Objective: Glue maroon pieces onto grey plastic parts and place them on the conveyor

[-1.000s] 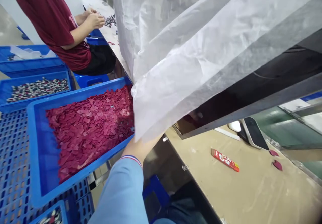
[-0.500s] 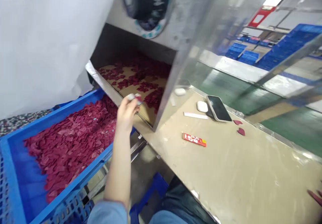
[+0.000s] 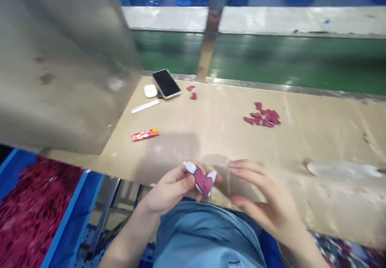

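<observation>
Pinching a white-ended maroon piece (image 3: pixel 205 183) in the left grip (image 3: pixel 176 188) at the near edge of the smooth table (image 3: pixel 223 127); holding the right grip (image 3: pixel 263 193) spread, just rightward. Facing flat, curved maroon cutouts (image 3: pixel 267 117), heaped far right.

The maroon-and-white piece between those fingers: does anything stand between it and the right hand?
No separate object visibly stands between the maroon-and-white piece and the right hand; there is a gap. Only a blurred fingertip, apparently the left hand's, pokes out past the piece on that side.
</observation>
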Demonstrator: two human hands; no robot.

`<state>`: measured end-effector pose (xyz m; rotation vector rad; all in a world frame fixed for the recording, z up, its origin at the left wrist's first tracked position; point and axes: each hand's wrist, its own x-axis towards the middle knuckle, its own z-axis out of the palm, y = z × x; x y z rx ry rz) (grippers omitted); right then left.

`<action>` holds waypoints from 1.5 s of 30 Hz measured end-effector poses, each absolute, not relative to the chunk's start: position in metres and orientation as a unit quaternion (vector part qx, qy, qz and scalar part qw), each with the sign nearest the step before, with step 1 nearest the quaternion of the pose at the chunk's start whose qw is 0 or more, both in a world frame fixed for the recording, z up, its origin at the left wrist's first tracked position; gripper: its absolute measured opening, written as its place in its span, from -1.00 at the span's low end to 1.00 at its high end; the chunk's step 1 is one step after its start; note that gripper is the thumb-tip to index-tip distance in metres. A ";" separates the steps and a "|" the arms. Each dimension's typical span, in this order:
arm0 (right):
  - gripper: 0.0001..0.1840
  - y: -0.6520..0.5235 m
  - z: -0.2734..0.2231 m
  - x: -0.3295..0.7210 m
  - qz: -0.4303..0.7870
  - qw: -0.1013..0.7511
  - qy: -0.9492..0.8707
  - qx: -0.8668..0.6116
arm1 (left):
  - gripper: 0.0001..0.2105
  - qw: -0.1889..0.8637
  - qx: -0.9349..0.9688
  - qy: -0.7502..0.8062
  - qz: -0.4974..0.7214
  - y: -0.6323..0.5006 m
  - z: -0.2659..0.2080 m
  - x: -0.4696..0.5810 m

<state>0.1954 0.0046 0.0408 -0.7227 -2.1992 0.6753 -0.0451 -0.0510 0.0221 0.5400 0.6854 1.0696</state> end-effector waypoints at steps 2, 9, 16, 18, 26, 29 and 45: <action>-0.69 0.011 0.028 0.194 0.251 0.374 -0.845 -0.288 | -0.67 0.776 0.248 0.334 0.475 -0.034 0.019 -0.031; -0.76 0.015 0.016 0.205 0.233 0.426 -0.812 -0.322 | -0.68 0.704 0.324 0.419 0.473 -0.011 0.010 -0.004; -0.87 0.023 0.015 0.202 0.313 0.435 -0.777 -0.330 | -0.74 0.624 0.434 0.463 0.457 -0.007 0.021 0.004; -0.88 0.025 0.014 0.200 0.323 0.439 -0.772 -0.328 | -0.75 0.606 0.444 0.472 0.461 -0.009 0.021 0.006; -0.92 0.028 0.009 0.193 0.342 0.439 -0.766 -0.322 | -0.82 0.572 0.454 0.480 0.486 -0.014 0.019 0.008; -0.95 0.028 0.009 0.192 0.348 0.432 -0.767 -0.322 | -0.86 0.579 0.452 0.478 0.483 -0.013 0.018 0.007; -0.80 0.039 0.014 0.201 0.414 0.350 -0.783 -0.305 | -0.80 0.698 0.346 0.451 0.436 -0.015 0.019 0.010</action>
